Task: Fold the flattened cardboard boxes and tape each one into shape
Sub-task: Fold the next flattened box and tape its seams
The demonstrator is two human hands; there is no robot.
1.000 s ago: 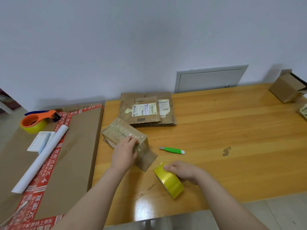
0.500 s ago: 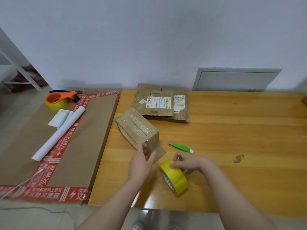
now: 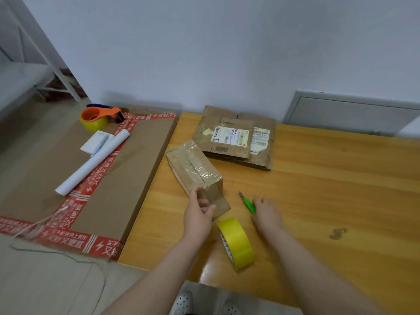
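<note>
My left hand has its fingers curled round the near end flap of the taped-up box, which lies at an angle on the tabletop. My right hand sits over the near end of the green cutter. Honestly can't tell if those fingers have hold of it. The yellow tape roll stands on edge between my wrists, and the flattened boxes are stacked at the far edge by the wall.
</note>
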